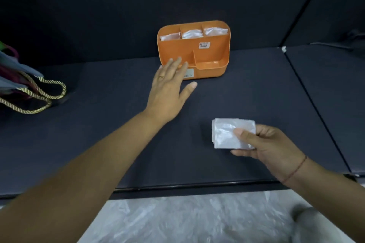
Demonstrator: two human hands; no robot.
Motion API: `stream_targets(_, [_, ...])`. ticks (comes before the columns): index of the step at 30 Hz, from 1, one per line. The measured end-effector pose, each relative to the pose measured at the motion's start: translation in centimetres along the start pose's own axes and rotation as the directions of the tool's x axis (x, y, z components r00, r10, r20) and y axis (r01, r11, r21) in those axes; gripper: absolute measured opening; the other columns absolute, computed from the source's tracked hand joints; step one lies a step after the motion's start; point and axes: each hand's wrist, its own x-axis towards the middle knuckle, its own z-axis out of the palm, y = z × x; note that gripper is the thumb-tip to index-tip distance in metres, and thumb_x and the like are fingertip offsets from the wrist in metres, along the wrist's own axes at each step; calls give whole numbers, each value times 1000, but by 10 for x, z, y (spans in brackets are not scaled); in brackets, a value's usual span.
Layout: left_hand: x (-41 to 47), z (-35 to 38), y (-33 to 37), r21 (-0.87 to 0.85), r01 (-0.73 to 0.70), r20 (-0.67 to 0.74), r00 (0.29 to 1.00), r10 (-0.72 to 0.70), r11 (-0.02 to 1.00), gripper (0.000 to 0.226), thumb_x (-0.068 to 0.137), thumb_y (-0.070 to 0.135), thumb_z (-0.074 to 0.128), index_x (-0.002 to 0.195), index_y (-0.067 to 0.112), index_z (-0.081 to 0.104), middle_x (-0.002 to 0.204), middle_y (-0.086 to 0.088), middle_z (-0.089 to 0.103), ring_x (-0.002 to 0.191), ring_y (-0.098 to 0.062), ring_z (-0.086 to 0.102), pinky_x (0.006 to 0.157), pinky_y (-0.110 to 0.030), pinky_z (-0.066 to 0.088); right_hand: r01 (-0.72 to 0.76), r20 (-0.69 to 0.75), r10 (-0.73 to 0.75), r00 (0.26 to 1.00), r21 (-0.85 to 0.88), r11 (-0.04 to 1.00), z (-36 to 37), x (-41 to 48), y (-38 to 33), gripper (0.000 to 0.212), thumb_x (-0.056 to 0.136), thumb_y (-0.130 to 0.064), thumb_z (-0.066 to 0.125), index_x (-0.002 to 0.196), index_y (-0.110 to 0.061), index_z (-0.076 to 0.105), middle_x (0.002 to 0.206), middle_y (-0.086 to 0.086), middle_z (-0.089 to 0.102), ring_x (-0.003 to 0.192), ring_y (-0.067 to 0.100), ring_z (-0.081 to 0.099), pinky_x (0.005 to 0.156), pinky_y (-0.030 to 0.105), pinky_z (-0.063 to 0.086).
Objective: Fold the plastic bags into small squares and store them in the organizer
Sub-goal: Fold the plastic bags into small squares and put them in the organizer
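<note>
**A:** Where is the piece to be stored?

**B:** The folded square of clear plastic bag [225,134] is well in front of the orange plastic organizer with compartments [213,55] and slightly to its right. It is pinched at its right edge by the right hand [272,148], thumb on top and fingers curled under.

**A:** And the other hand?

**B:** The left hand [167,89] is flat and spread, holding nothing, with its fingertips over the organizer's front left corner. I cannot tell whether they touch it.

**A:** So how should the stowing go?

**B:** I'd brace the organizer with that left palm against its front left wall, because a light plastic caddy probably slides on the dark table top [98,124]. The three rear compartments each already hold white folded bags [192,34], so I'd aim for one of the low front ones, or wedge it in beside a packed square.

**A:** Any risk?

**B:** The film is springy, so the folds may open. Keep the pinch until the square sits between the walls, lead with the creased edge, then release.
</note>
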Motion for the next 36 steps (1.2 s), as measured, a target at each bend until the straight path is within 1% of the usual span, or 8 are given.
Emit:
stream_targets(3, [17, 11, -9, 108, -38, 54, 998, 32, 993, 65, 102, 49, 34, 155, 14, 20, 163, -4, 20, 151, -18, 7, 121, -30, -6, -15, 25, 15, 1000, -23, 1000, 0, -2, 4, 13, 88, -9, 61, 90, -2, 72, 90, 8, 75, 82, 19, 73, 63, 26, 59])
stream_targets(11, [-30, 16, 3, -8, -110, -4, 994, 110, 994, 68, 98, 53, 30, 150, 9, 36, 153, -5, 40, 146, -19, 25, 120, -22, -6, 55, 48, -52, 997, -64, 996, -1, 1, -8, 14, 90, -7, 59, 91, -7, 73, 90, 6, 76, 83, 17, 72, 63, 25, 59])
stream_targets(18, [-119, 10, 26, 14, -221, 24, 975, 221, 975, 63, 104, 51, 30, 146, 7, 42, 148, -7, 46, 143, -21, 33, 122, -35, 11, 259, 122, -239, 963, -196, 946, 11, 2, -36, 16, 91, -11, 59, 99, -8, 72, 95, 6, 75, 90, 24, 71, 71, 28, 60])
stream_targets(21, [-136, 9, 30, 36, -268, 11, 963, 268, 963, 63, 104, 53, 29, 149, 8, 39, 153, -5, 41, 146, -18, 27, 123, -32, 9, 472, 125, -465, 876, -418, 776, 24, 10, -61, 17, 93, -15, 62, 90, -2, 73, 86, 19, 72, 82, 37, 67, 71, 40, 60])
stream_targets(23, [-138, 8, 28, 71, -282, -6, 959, 283, 957, 64, 105, 52, 28, 149, 8, 38, 153, -5, 40, 146, -20, 26, 123, -32, 10, 606, 166, -648, 744, -577, 548, 36, 17, -79, 28, 91, -23, 60, 89, 3, 68, 82, 25, 67, 76, 42, 62, 68, 50, 55])
stream_targets(26, [-138, 11, 26, 155, -309, 27, 951, 308, 938, 65, 104, 54, 24, 150, 9, 36, 154, -7, 39, 146, -22, 27, 122, -37, 11, 697, 363, -782, 507, -706, 124, 62, 25, -98, 27, 90, -19, 50, 103, -15, 74, 90, 3, 74, 82, 21, 67, 71, 38, 53])
stream_targets(29, [-141, 16, 29, 209, -318, 63, 948, 311, 925, 67, 103, 56, 22, 151, 10, 33, 156, -6, 37, 146, -23, 28, 120, -41, 15, 653, 588, -564, 580, -750, -110, 83, 41, -94, 38, 90, -20, 41, 115, -27, 70, 108, -4, 72, 102, 21, 64, 84, 41, 51])
stream_targets(36, [-140, 17, 28, 245, -341, 79, 940, 332, 907, 67, 102, 56, 23, 151, 11, 28, 156, -7, 36, 145, -24, 30, 120, -42, 16, 674, 640, -272, 718, -737, 45, 85, 39, -94, 30, 98, -21, 47, 119, -30, 67, 108, -5, 71, 99, 14, 63, 88, 31, 48])
